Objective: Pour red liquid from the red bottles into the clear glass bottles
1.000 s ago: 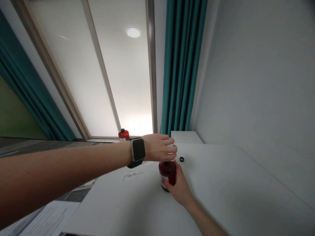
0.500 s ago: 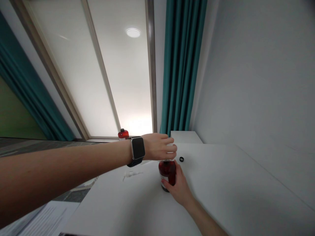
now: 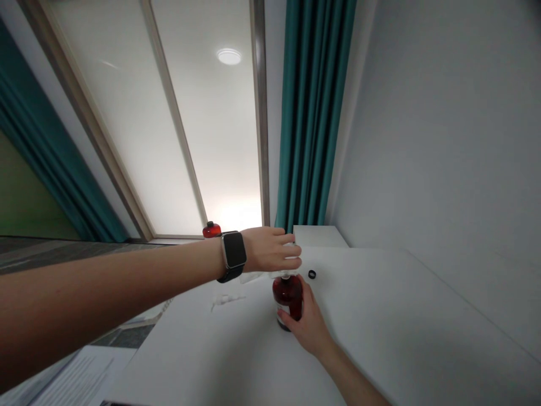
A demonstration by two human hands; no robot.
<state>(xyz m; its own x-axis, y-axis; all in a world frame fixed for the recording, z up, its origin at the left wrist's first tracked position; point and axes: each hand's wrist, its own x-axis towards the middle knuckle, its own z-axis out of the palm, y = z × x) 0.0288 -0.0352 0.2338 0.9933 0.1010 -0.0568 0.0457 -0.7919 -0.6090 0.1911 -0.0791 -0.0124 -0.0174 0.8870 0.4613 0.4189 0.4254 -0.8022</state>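
Observation:
My right hand is wrapped round a dark red-brown bottle with a white label, which stands upright on the white table. Right above the bottle's mouth is my left hand, back side up, wearing a black watch. Its fingers curl over a clear, see-through object, mostly hidden by the hand, so its kind does not show. A translucent pump head lies to the left of the bottle. Behind and right of the bottle rests a small black ring-shaped cap.
Beyond my left forearm stands another red bottle with a black cap. Printed papers lie at the lower left. A white box-like surface adjoins the table's far end, near the teal curtain and the wall on the right.
My left hand has shifted slightly left and up, and more of the clear object shows below it. My right hand and the bottle stay in place.

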